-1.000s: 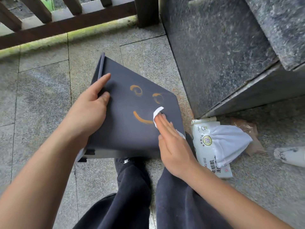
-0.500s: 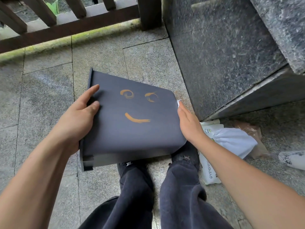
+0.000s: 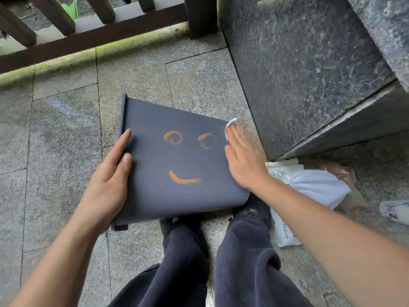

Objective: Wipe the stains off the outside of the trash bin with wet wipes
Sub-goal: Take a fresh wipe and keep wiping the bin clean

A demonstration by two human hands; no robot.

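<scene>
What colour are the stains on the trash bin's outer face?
Orange: two swirls and a curved stroke on the dark grey trash bin, clearest in the head view.

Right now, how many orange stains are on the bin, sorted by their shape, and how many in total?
On the trash bin, steadied by the left hand, with the right hand pressing a wet wipe:
Orange swirl stains: 2
Orange curved streak: 1
Total: 3
</scene>
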